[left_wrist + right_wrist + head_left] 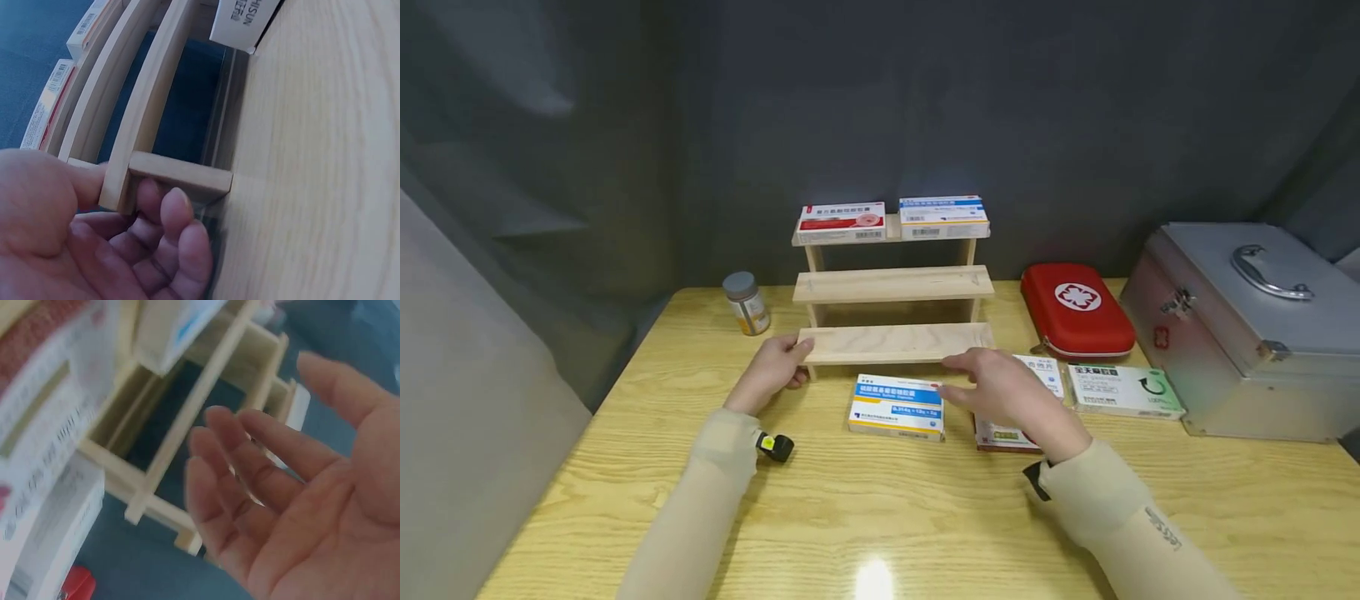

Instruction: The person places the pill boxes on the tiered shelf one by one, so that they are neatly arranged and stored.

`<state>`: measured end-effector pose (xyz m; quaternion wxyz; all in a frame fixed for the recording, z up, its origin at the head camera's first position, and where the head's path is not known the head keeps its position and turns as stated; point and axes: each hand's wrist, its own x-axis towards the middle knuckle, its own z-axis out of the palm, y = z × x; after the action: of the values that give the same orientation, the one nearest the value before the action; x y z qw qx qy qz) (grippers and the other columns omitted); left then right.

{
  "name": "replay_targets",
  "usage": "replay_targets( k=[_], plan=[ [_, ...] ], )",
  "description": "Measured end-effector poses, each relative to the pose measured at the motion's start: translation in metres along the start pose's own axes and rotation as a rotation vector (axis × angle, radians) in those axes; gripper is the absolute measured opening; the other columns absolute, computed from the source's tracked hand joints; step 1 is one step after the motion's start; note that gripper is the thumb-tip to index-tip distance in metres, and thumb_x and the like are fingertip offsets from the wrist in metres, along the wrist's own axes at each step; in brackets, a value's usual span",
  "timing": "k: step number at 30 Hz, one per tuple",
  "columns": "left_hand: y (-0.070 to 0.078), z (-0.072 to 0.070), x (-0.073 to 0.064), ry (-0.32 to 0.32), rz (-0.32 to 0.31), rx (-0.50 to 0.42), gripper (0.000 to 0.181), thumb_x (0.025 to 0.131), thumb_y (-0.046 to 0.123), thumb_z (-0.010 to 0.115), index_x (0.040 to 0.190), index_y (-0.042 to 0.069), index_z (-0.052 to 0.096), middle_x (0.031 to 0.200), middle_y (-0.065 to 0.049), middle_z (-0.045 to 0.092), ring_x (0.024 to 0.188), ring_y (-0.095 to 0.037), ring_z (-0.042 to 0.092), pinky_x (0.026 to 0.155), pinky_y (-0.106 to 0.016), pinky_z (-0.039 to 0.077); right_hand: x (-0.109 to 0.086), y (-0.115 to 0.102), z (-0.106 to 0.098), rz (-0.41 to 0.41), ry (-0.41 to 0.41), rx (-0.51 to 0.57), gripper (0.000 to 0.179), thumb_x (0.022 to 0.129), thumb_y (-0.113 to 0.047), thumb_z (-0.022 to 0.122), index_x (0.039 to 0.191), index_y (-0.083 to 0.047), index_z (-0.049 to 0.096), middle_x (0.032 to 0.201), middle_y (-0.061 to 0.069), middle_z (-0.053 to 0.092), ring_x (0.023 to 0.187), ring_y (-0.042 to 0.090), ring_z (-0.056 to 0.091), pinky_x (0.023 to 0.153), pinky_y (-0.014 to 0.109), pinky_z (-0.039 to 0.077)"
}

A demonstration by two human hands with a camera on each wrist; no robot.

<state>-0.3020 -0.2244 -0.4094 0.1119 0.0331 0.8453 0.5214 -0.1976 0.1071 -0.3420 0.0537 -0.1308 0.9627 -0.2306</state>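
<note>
A three-tier wooden display stand (pixel 895 343) stands on the table. My left hand (pixel 772 369) grips the left end of its lowest board, thumb on top and fingers curled beneath, as the left wrist view shows. My right hand (pixel 1009 390) is near the board's right end, its fingers (pixel 219 481) spread and loosely bent, holding nothing. In front of the stand lies a blue-and-white medicine box (pixel 897 408). Under and beside the right hand is a partly hidden white and dark-red medicine box (pixel 1000 437). A red-and-white medicine box (pixel 842 222) and another blue-and-white medicine box (pixel 943 217) sit on the top tier.
A grey-capped bottle (pixel 747 304) stands left of the stand. To the right are a red first-aid case (pixel 1075 312), a green-and-white medicine box (pixel 1123 392) and a large silver metal case (pixel 1247 333). A dark curtain (pixel 850 100) hangs behind the table.
</note>
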Motion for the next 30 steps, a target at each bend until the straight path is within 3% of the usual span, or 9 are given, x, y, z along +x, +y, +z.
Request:
replay_targets(
  k=[3, 7, 18, 25, 30],
  plan=[
    [-0.002, -0.003, -0.001, -0.012, -0.002, 0.022, 0.055, 0.109, 0.03, 0.041, 0.153, -0.002, 0.031, 0.107, -0.018, 0.059, 0.073, -0.019, 0.059, 0.069, -0.032, 0.055, 0.004, -0.006, 0.014, 0.013, -0.061, -0.065, 0.062, 0.088, -0.039, 0.076, 0.139, -0.008, 0.058, 0.137, 0.012, 0.057, 0.128, 0.034, 0.05, 0.101, 0.053, 0.044],
    [-0.004, -0.005, -0.001, -0.023, -0.01, 0.039, 0.053, 0.109, 0.028, 0.037, 0.153, -0.001, 0.03, 0.105, -0.019, 0.06, 0.073, -0.019, 0.06, 0.068, -0.032, 0.055, 0.005, -0.01, 0.025, -0.017, -0.097, -0.142, 0.069, 0.087, -0.044, 0.076, 0.141, -0.006, 0.056, 0.139, 0.015, 0.054, 0.129, 0.038, 0.048, 0.102, 0.054, 0.042],
    [-0.001, -0.004, 0.0, -0.034, 0.003, 0.035, 0.051, 0.109, 0.027, 0.038, 0.153, 0.0, 0.033, 0.099, -0.016, 0.06, 0.073, -0.019, 0.06, 0.067, -0.031, 0.054, 0.007, -0.016, 0.041, -0.077, -0.071, -0.287, 0.083, 0.077, -0.05, 0.082, 0.14, -0.002, 0.055, 0.133, 0.016, 0.055, 0.115, 0.036, 0.054, 0.094, 0.052, 0.048],
    [0.001, -0.005, 0.001, -0.033, 0.015, 0.024, 0.048, 0.109, 0.028, 0.038, 0.149, 0.0, 0.04, 0.093, -0.015, 0.06, 0.072, -0.019, 0.059, 0.067, -0.031, 0.054, 0.006, -0.018, 0.043, -0.059, -0.07, -0.355, 0.09, 0.071, -0.051, 0.086, 0.139, 0.001, 0.054, 0.121, 0.014, 0.053, 0.101, 0.03, 0.052, 0.085, 0.048, 0.05],
    [0.0, -0.004, 0.001, -0.041, 0.009, 0.019, 0.051, 0.109, 0.028, 0.038, 0.152, -0.001, 0.035, 0.095, -0.015, 0.059, 0.073, -0.019, 0.06, 0.069, -0.032, 0.054, 0.007, -0.017, 0.041, -0.049, -0.095, -0.372, 0.087, 0.069, -0.053, 0.086, 0.132, 0.0, 0.059, 0.115, 0.013, 0.052, 0.097, 0.027, 0.05, 0.083, 0.045, 0.049]
  ],
)
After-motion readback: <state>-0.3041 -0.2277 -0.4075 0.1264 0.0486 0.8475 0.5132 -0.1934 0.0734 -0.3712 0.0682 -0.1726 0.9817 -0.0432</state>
